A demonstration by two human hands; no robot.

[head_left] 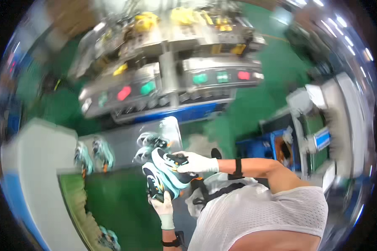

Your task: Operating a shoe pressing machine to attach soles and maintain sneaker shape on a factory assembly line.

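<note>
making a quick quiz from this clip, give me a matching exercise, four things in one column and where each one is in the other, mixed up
Things:
1. right hand
2. left hand
3. pair of teal shoes
4. red round button

Places:
A. standing on the grey surface to the left of the hands
B. on the panel of the machine ahead
C. on top of the upper teal shoe
D. under the lower teal shoe, gripping it from below

Pairs: 1-C, 2-D, 3-A, 4-B
</note>
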